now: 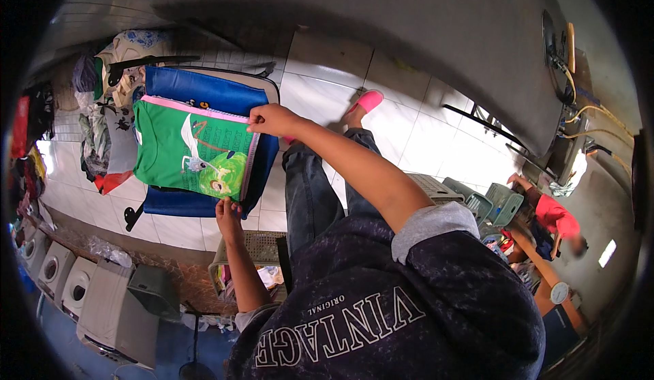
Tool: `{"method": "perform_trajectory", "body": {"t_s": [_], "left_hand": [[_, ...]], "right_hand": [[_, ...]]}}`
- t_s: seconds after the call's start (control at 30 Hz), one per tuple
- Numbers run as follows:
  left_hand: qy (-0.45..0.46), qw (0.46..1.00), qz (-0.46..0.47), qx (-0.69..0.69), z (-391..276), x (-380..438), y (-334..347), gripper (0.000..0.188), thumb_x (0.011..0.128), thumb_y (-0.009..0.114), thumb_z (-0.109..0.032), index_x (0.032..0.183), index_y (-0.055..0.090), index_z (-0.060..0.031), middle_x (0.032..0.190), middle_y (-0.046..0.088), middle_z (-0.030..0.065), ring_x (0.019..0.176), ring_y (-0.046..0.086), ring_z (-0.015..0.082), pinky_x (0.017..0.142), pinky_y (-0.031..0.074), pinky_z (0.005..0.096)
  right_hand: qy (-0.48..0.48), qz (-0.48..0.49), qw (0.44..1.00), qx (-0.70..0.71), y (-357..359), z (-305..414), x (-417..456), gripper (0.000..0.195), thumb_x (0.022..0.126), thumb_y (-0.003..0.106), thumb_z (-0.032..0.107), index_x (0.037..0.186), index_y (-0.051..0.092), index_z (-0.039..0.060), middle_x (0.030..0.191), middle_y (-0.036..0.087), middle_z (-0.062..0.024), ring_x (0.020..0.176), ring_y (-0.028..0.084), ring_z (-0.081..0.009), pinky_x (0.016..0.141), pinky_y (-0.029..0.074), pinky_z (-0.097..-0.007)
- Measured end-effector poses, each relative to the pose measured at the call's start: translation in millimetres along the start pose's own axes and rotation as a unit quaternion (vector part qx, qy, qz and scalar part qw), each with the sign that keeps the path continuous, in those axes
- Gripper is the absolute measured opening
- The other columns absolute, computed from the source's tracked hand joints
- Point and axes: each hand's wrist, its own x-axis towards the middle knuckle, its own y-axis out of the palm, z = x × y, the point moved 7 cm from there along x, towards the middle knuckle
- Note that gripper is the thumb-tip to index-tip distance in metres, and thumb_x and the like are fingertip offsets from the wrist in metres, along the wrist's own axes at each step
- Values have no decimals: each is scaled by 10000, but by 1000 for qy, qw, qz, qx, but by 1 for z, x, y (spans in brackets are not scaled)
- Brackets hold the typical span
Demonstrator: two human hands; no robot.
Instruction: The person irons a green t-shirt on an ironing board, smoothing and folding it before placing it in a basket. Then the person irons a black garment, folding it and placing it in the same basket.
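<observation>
A green T-shirt (168, 139) with a cartoon print lies folded flat on top of other folded cloth. Pink cloth (184, 108) shows along its far side. Beneath the pile is a blue padded chair (204, 81) with a black frame. My right hand (276, 119) pinches the far hem corner of the green T-shirt, where the pink edge meets it. At the near hem corner, the fingertips of my left hand (230, 221) hold the shirt's edge. The layers under the shirt are mostly hidden.
Loose clothes (110, 134) are heaped beyond the chair. A plastic basket (250, 242) with clothes stands by my left leg. A grey padded table (368, 32) spans the far side. Washing machines (76, 283) line the lower left. A person (557, 221) in red is at right, near baskets (503, 203).
</observation>
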Motion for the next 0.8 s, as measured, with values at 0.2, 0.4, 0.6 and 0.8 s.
{"method": "perform_trajectory", "body": {"t_s": [0.2, 0.4, 0.6, 0.8], "left_hand": [[19, 999, 29, 34, 4, 6, -10, 126, 968, 612, -189, 991, 534, -92, 816, 538, -32, 734, 511, 60, 674, 440, 211], [26, 996, 37, 82, 25, 15, -4, 95, 966, 596, -179, 987, 538, -106, 827, 579, -16, 733, 535, 66, 665, 449, 211], [-40, 930, 169, 323, 48, 12, -1, 70, 914, 614, -148, 963, 594, -101, 879, 646, -1, 738, 607, 96, 599, 457, 252], [-70, 805, 363, 464, 70, 50, -10, 254, 930, 552, -264, 1006, 668, -52, 895, 665, 135, 796, 653, 263, 700, 505, 399]], "right_hand": [[2, -30, 996, -87, -4, 4, -5, 188, 844, 688, 237, 932, 653, 75, 877, 696, -115, 834, 667, -291, 726, 505, -386], [35, -72, 991, -104, -32, -19, -45, 185, 850, 608, 278, 952, 649, 129, 896, 686, -135, 860, 657, -344, 753, 509, -460], [177, -155, 947, -217, -105, -115, -205, 267, 901, 577, 322, 984, 614, 71, 947, 675, -194, 921, 650, -376, 790, 510, -459], [420, -237, 844, -234, -94, -191, -448, 205, 874, 514, 244, 931, 637, 90, 925, 683, -188, 892, 651, -387, 787, 509, -490]]}}
